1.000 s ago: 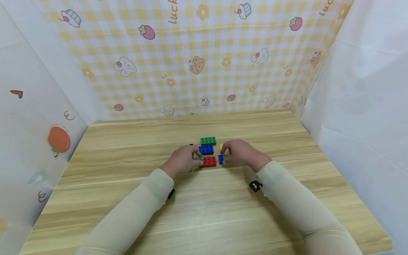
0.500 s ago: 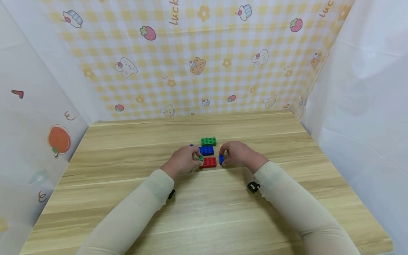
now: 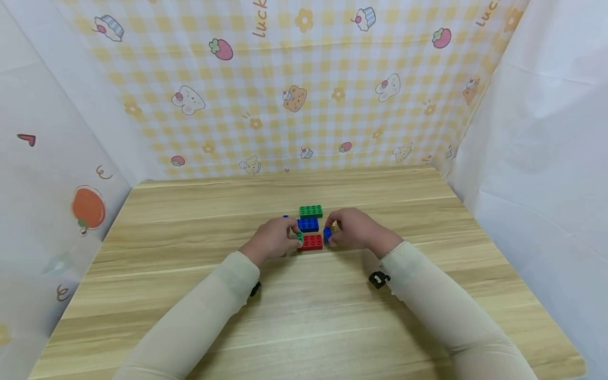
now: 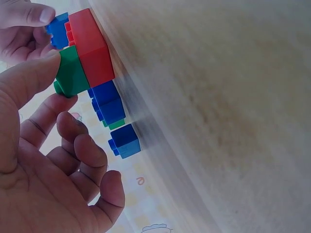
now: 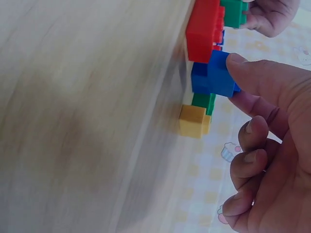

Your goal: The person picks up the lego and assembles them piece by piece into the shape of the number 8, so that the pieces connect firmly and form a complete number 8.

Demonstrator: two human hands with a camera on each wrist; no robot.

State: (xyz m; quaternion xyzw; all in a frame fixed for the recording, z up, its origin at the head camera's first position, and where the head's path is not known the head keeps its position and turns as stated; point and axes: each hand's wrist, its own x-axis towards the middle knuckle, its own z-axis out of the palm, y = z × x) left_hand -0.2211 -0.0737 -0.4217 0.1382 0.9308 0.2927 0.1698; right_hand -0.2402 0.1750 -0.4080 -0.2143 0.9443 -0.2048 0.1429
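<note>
Two hands work at opposite ends of the red brick (image 3: 312, 242), whose long axis runs left to right between them on the wooden table (image 3: 309, 316). The right hand (image 3: 355, 229) pinches a small blue brick (image 5: 219, 74) between thumb and forefinger, its other fingers loosely bent and holding nothing. That blue brick is held clear of the tabletop, at about stud height, just to the right of the red brick's free end (a slim gap seems to part them from above), so the right hand is the nearer one to those bare studs. The left hand (image 3: 275, 236), likewise, has thumb and forefinger closed on a small green brick (image 4: 73, 73), which sits atop the red brick's left end. Behind the red brick lies the larger blue brick (image 3: 309, 225), roughly parallel to it, while a yellow brick (image 5: 192, 121) stands near the right hand.
</note>
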